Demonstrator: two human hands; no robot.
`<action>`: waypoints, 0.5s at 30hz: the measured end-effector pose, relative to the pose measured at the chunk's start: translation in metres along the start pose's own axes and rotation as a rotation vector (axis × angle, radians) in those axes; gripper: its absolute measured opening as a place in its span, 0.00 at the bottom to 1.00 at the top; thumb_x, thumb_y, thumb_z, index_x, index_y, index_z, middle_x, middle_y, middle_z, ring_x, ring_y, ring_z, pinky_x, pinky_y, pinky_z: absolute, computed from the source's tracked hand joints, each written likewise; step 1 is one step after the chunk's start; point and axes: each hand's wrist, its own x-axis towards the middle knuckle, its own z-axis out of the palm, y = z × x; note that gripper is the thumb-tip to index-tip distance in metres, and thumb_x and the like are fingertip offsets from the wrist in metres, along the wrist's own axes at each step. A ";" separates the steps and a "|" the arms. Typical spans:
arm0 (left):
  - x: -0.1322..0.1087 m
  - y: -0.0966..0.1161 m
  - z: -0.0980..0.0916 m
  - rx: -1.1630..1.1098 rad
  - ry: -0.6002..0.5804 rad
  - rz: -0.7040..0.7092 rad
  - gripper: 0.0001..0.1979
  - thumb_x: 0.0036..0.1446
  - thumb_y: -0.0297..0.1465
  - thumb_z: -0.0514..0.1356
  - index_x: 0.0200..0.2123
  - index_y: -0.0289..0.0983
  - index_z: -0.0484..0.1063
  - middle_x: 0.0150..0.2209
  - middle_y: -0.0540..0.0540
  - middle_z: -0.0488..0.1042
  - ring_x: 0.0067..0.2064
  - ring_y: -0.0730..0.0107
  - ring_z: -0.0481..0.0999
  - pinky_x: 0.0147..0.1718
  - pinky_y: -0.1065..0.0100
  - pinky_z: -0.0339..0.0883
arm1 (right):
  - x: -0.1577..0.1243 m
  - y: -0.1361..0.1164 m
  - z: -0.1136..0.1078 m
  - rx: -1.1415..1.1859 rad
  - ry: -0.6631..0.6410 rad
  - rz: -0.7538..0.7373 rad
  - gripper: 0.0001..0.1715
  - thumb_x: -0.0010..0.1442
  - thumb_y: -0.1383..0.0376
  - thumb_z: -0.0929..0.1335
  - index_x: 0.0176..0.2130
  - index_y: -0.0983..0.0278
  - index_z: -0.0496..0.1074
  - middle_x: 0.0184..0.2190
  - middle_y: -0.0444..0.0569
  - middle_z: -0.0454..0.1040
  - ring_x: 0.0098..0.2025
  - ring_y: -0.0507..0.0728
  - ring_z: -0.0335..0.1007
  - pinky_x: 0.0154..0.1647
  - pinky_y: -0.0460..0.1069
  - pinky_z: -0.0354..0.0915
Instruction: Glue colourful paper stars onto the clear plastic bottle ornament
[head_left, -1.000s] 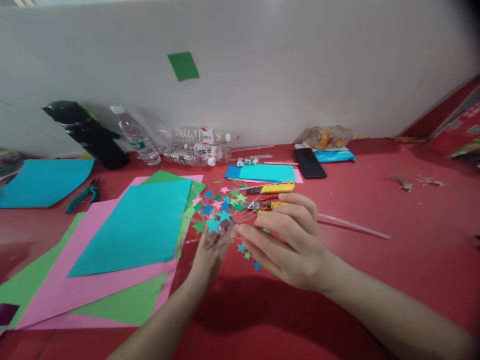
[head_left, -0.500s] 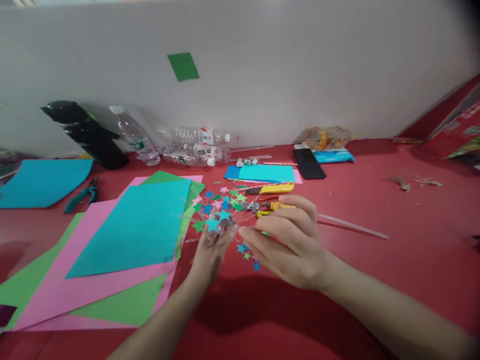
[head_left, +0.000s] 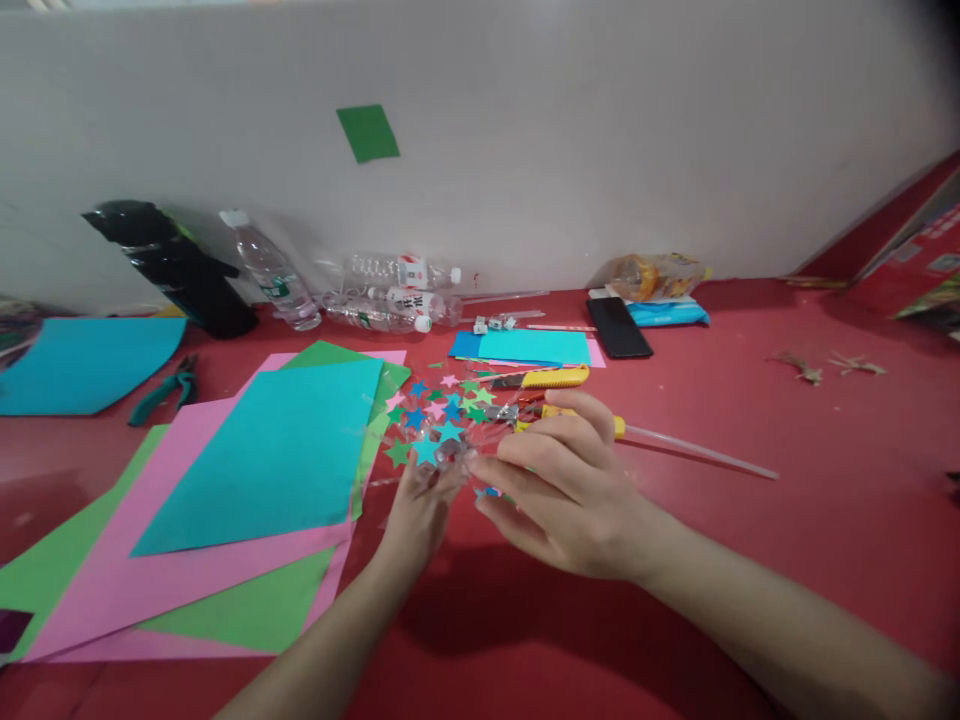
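My left hand [head_left: 416, 515] is closed around a clear plastic piece [head_left: 452, 453] that looks like a cut bottle end with thin strips fanning out. Blue, green and pink stars [head_left: 451, 431] cover its strips. At its right side, the bent fingers of my right hand [head_left: 574, 485] press against the plastic; whether something small is between them is hidden. Beyond the right knuckles lie yellow-handled pliers [head_left: 504, 412] and a yellow utility knife [head_left: 555, 377]. A few more stars [head_left: 489, 491] show below the right fingers, partly covered.
Coloured sheets [head_left: 262, 460] are stacked at left, with teal-handled pliers [head_left: 176, 388] behind. Plastic bottles [head_left: 379, 312] and a black flask [head_left: 176, 270] are along the wall. A phone [head_left: 619, 328], small paper pieces [head_left: 534, 347] and a clear straw [head_left: 701, 452] lie further right.
My right hand has shifted slightly left, its fingertips now against the plastic and its thumb lower, covering most of the lower stars. More of the yellow handle shows. My left hand stays nearly still.
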 end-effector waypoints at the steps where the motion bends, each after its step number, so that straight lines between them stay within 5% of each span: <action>1: 0.001 0.003 0.000 0.011 -0.003 0.007 0.12 0.53 0.40 0.57 0.35 0.43 0.78 0.32 0.45 0.82 0.49 0.51 0.77 0.61 0.47 0.56 | -0.001 0.000 0.001 -0.004 0.000 -0.002 0.09 0.60 0.66 0.70 0.43 0.63 0.74 0.34 0.43 0.75 0.39 0.53 0.65 0.58 0.58 0.58; 4: 0.004 0.013 0.001 0.020 -0.005 0.008 0.15 0.56 0.41 0.54 0.36 0.42 0.78 0.32 0.45 0.82 0.52 0.51 0.75 0.63 0.47 0.53 | -0.002 0.001 0.003 -0.020 -0.013 0.008 0.09 0.60 0.66 0.70 0.43 0.62 0.74 0.34 0.42 0.75 0.40 0.53 0.65 0.59 0.57 0.57; 15: 0.007 0.030 0.003 -0.148 0.002 -0.053 0.13 0.56 0.39 0.55 0.27 0.42 0.78 0.27 0.46 0.81 0.43 0.55 0.80 0.49 0.56 0.72 | -0.002 0.002 0.007 -0.053 -0.006 -0.006 0.02 0.58 0.67 0.71 0.35 0.60 0.76 0.33 0.40 0.76 0.37 0.52 0.70 0.59 0.56 0.58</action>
